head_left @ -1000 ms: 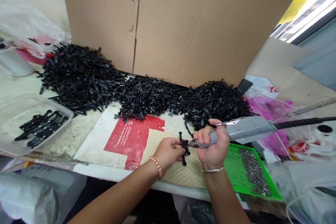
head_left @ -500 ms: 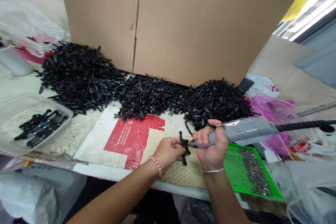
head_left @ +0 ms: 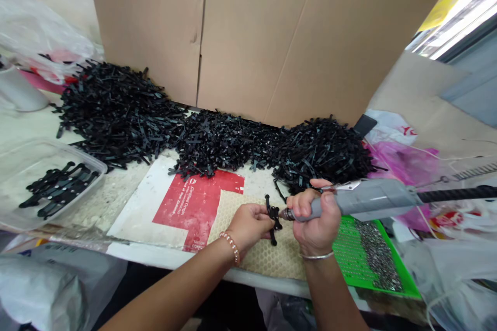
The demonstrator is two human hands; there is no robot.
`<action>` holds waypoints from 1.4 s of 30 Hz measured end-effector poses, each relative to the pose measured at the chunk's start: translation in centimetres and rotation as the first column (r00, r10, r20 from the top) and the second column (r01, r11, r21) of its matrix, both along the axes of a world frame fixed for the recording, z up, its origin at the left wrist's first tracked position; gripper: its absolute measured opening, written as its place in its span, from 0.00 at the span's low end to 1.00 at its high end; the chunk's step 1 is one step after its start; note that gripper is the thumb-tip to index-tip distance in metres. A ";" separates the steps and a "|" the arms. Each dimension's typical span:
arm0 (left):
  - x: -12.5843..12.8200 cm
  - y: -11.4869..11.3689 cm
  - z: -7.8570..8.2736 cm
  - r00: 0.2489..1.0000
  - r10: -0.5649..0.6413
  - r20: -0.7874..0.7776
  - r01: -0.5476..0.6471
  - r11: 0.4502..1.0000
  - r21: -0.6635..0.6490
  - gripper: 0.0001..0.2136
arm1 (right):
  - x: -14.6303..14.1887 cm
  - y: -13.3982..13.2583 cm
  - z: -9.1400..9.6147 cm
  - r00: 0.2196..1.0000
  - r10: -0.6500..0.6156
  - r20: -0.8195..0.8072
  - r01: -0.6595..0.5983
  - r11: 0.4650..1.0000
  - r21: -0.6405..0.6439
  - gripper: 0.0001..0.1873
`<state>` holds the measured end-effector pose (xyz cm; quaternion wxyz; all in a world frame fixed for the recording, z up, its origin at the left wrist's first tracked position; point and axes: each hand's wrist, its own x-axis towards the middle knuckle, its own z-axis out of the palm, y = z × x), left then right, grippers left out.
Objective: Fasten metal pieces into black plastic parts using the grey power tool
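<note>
Left hand (head_left: 248,223) fingers pinch black plastic strips (head_left: 272,216) upright over the worktop mat (head_left: 267,256). Right hand (head_left: 316,220) grips the grey power screwdriver (head_left: 361,199), tip touching the strips. Best to keep the tip square to them and the strips pinched firmly.

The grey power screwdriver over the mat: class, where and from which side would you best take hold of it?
Grip the grey power screwdriver round its narrow front barrel, just behind the bit, coming from above as the right hand does. The body lies nearly level, its cord runs off rightward, and the tip meets the black part in the left hand.
</note>
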<state>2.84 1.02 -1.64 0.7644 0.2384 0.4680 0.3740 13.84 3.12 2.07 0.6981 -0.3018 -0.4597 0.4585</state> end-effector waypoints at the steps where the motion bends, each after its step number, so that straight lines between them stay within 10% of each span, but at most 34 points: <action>1: 0.0 0.0 0.0 1.000 0.001 -0.002 -0.001 1.000 -0.001 0.09 | 0.0 0.0 0.0 1.000 0.002 0.000 -0.002 1.000 0.000 0.12; 42: 0.1 0.2 0.4 0.999 -0.012 -0.052 0.011 1.000 -0.022 0.09 | -0.5 -0.2 -0.4 0.996 0.014 0.090 -0.020 0.997 0.074 0.10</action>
